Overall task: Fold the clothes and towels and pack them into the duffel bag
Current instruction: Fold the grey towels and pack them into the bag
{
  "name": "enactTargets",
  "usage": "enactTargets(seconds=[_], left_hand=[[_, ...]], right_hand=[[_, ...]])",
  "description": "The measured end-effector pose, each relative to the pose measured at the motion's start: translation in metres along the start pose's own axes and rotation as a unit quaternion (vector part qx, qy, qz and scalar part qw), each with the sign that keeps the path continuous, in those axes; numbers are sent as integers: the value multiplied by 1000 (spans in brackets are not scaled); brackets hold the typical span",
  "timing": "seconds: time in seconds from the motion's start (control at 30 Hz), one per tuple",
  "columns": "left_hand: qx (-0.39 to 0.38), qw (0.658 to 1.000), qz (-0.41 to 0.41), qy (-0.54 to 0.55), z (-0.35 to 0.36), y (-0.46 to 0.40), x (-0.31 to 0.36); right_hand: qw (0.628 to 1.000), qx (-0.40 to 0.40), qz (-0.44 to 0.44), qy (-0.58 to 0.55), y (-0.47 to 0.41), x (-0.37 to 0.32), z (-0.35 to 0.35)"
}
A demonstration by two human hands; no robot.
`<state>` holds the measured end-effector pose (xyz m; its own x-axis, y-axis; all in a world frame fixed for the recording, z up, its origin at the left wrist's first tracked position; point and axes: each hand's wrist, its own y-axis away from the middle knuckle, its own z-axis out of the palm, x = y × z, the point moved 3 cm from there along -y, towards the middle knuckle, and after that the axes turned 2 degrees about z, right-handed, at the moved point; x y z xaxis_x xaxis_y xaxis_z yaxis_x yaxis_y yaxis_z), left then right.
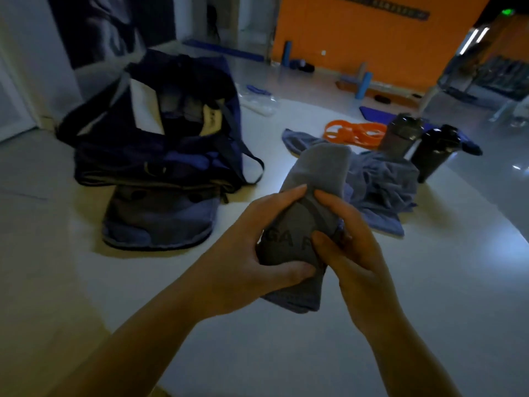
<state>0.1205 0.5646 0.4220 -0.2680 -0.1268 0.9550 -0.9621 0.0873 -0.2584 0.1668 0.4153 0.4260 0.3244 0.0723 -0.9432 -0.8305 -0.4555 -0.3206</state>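
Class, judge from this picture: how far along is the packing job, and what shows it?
Partly done, it seems. Done: the open duffel bag already holds some items, which ones is unclear. In hand: the left hand and right hand grip a rolled grey cloth. Left: a crumpled blue towel on the floor and a folded cloth before the bag.

1. Dim overall, with a cold bluish cast.
2. Pale glare on the floor [286,118] around its middle.
3. Darkened corners, curved lines at the edges.
4. Soft blur throughout, strongest in the far background by the orange wall [357,38].
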Motion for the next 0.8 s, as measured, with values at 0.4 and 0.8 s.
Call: enactTargets(seconds=[0.4,0.8], left_hand=[[315,921,33,-227,-234,-32,-45],[260,836,-146,-460,-272,-85,-145]], right_hand=[[991,-32,27,124,-171,34,76],[967,-90,14,238,-280,104,137]])
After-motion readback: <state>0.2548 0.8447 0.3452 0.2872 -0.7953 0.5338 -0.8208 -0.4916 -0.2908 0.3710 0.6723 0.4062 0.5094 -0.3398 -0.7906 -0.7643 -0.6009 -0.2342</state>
